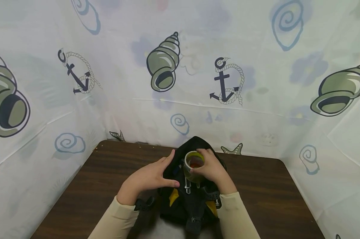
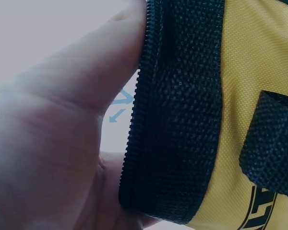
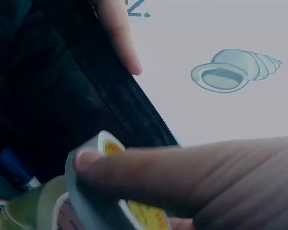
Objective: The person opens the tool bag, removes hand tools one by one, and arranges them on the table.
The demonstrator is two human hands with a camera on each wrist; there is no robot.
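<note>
Head view: cloth wall (image 1: 123, 66) white, with grey-green shells (image 1: 344, 86) near nine and three o'clock, navy anchors (image 1: 222, 83) around ten and two; table (image 1: 123, 156) dark brown, wood-grained; bag (image 1: 196, 143) black and yellow; sleeves (image 1: 117, 215) cream; right-wrist view: roll of tape (image 3: 86, 203) grey, yellow inside; second roll (image 3: 17, 213), around eight, greenish.

Bag (image 2: 249, 48) fabric, yellow, just beside left hand (image 1: 151, 174): black lettering (image 2: 261, 206), sideways; reads "LT", rest cut off. Tape roll (image 3: 98, 208) in right hand (image 1: 211, 167): yellow label (image 3: 151, 215) inside, print too blurred to read. Second roll (image 3: 19, 211), near right thumb tip: dark core marks, illegible.
</note>
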